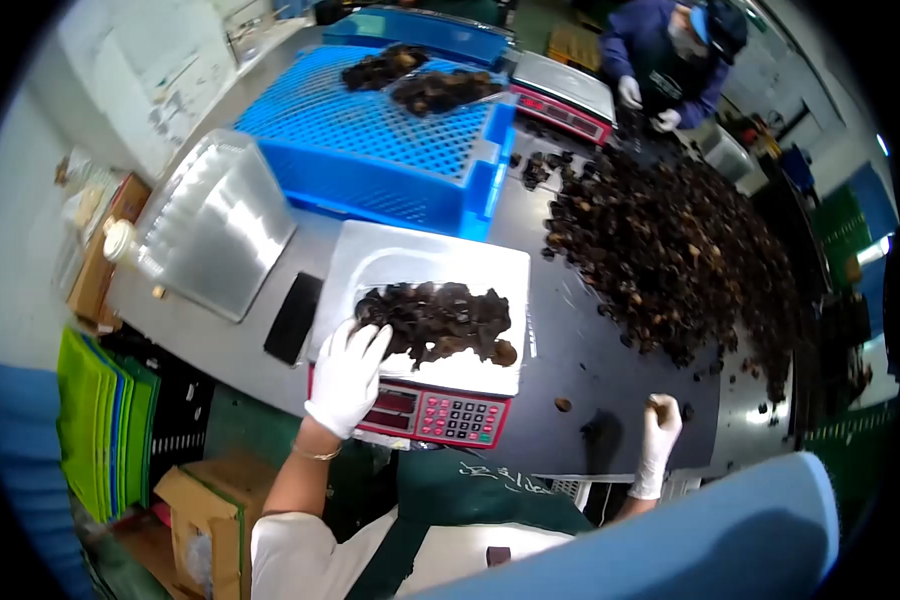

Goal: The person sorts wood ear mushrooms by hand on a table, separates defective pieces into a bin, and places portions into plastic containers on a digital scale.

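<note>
My left hand [345,378], in a white glove, lies with fingers stretched out at the left end of a heap of dark dried fungus [435,318]. The heap lies on the white pan of a red digital scale [460,418], with shiny clear film around it. My right hand [658,450], also gloved, is raised at the right above the dark table edge. Its fingers are closed on a small brown piece of dried fungus [658,404]. One loose brown piece [563,405] lies on the table between the scale and that hand.
A big pile of dried fungus [670,260] covers the table's right side. Behind the scale is a blue plastic crate [370,185] bearing two fungus packs. A metal bin [215,225] and a black flat object [294,318] sit left. Across, a co-worker [670,60] stands by another scale [565,95].
</note>
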Motion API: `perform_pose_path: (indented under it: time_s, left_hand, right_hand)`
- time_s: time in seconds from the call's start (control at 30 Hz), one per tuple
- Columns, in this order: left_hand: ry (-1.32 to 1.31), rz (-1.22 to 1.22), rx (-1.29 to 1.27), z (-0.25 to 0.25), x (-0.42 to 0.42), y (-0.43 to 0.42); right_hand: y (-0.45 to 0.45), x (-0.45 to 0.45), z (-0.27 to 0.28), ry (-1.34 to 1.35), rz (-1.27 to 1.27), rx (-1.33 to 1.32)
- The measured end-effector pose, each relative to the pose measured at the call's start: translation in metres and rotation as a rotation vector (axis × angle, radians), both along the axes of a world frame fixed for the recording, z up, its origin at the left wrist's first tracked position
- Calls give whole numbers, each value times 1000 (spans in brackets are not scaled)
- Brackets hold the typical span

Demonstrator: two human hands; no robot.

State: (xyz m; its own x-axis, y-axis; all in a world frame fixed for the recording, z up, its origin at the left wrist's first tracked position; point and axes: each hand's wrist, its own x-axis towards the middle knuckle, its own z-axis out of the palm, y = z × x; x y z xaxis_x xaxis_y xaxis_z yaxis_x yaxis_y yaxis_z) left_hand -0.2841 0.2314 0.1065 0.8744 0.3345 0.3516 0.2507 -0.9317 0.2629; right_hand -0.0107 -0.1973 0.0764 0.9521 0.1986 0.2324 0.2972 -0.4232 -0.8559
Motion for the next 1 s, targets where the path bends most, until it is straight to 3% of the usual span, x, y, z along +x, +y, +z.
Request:
perform_pose_path:
  time_s: [0.1,0.17,0.2,0.23,0.33,0.47,0.53,0.63,0.7,0.83,1.0]
  left_hand:
    - [-65,-48,-123,12,-3,2]
    - [-176,-22,-202,22,-3,-1]
    - [-175,14,-170,30,-3,-4]
    - [-261,96,-359,24,0,-10]
    - [-119,-75,-151,18,12,-11]
    - [-33,-20,-176,15,10,-18]
    - [-109,12,-119,23,9,-23]
    - [-147,81,-145,22,5,-31]
    - [-120,113,-152,23,2,-39]
    - [-241,251,-149,30,16,-73]
    - [-171,-104,-290,42,81,-152]
  right_hand:
    - [-124,-9,-26,22,-322,-196]
    - [-167,-30,-16,248,-469,-786]
    - [-171,-40,-22,107,-434,-880]
    - [-179,-56,-31,-19,-415,-971]
    - [-107,-53,-15,23,-248,-693]
    - [-26,-43,-17,-54,101,-522]
    - [3,-48,-20,-17,208,-547]
    - [14,-44,-34,56,339,-576]
    - [8,-35,-53,28,385,-487]
    - [6,-17,-45,218,404,-222]
    - [48,-13,-38,-219,565,-227]
